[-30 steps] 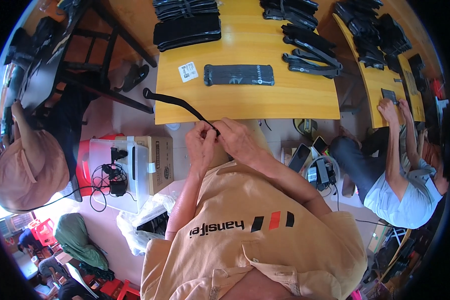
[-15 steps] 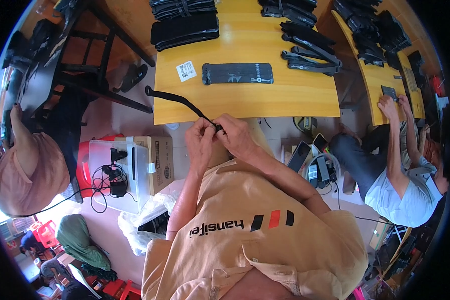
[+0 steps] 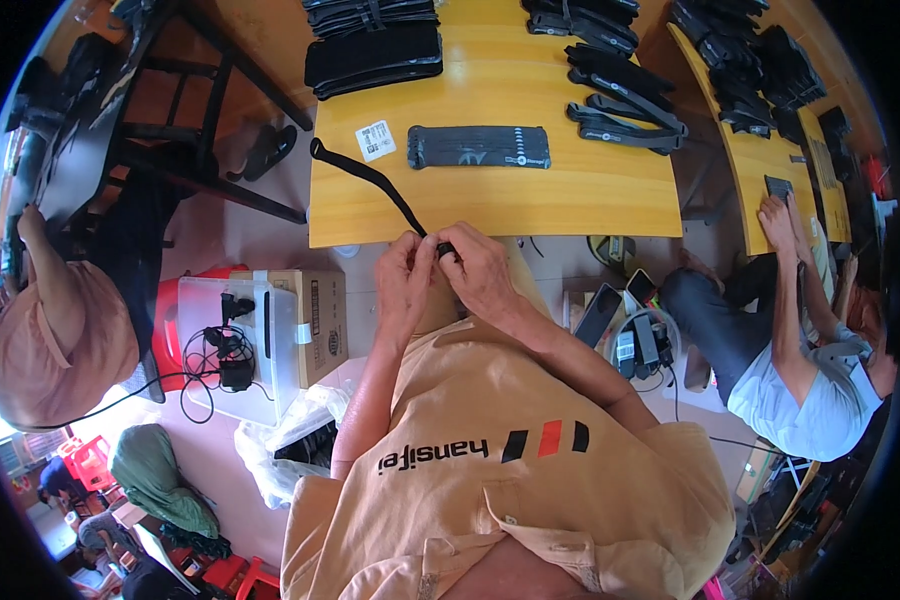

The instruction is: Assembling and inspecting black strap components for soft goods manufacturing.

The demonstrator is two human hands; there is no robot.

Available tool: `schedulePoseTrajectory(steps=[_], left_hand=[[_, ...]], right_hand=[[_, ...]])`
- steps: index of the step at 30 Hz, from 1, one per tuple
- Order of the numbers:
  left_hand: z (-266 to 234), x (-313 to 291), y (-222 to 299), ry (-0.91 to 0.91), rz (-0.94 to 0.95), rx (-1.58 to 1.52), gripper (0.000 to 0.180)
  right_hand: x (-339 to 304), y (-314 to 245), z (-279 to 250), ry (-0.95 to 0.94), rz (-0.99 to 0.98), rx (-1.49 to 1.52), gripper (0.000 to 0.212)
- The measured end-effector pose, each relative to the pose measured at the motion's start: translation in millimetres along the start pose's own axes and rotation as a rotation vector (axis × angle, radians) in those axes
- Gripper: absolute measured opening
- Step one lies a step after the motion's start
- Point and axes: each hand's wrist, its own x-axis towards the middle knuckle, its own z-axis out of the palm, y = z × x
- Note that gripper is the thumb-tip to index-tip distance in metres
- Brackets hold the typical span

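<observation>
A narrow black strap [image 3: 378, 181] runs from my fingers up and leftward over the near edge of the yellow table [image 3: 570, 205], with a small loop at its far end. My left hand [image 3: 404, 282] pinches it just in front of the table edge. Beside it, touching fingertips, my right hand [image 3: 482, 272] is closed on the gathered near end, partly hidden by the fingers. Beyond my hands lies a flat black bundle of bands [image 3: 475, 147] with pale markings. Left of that is a white printed label [image 3: 375, 141].
Stacked black fabric pieces [image 3: 373, 60] stand at the table's far left; grey-black straps [image 3: 625, 125] lie at its right. A clear plastic bin [image 3: 260, 340] with cables and a cardboard box [image 3: 322, 325] are to my left. At right a co-worker [image 3: 810, 380] works at another table.
The strap's looped end has swung up and to the right, so the strap stands steeper. My hands have shifted slightly right. The co-worker's hands at right have moved closer together.
</observation>
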Motion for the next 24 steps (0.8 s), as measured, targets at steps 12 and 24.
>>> schedulePoseTrajectory(steps=[12, 24], left_hand=[[-1, 3, -8, 0.064, 0.183, 0.146, 0.021], [-2, -7, 25, 0.052, 0.122, -0.272, 0.025]], right_hand=[[0, -2, 5, -0.027, 0.076, 0.002, 0.011], [6, -7, 0, -0.056, 0.368, 0.546, 0.012]])
